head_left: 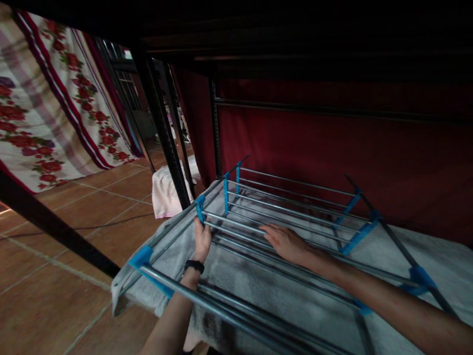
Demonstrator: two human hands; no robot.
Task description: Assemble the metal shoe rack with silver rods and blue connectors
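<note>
A rack [251, 228] of grey metal tubes with blue plastic joints lies across a grey blanket [254, 286]. My left hand [202, 240], with a black band on its wrist, is closed at the rack's left side, just below a blue joint [200, 207]; its fingertips are partly hidden there. Over the middle tubes, my right hand [284, 242] lies palm down with fingers stretched out, touching a tube and not wrapped round it. More blue joints [421, 280] line the rack's right side.
Dark metal posts [162, 123] and an overhead frame surround the blanketed surface. Behind hangs a dark red cloth [295, 143]. To the left are a floral curtain [84, 93], a tiled floor [111, 197] with a dark cable [111, 223], and a pale pink striped cloth [166, 192].
</note>
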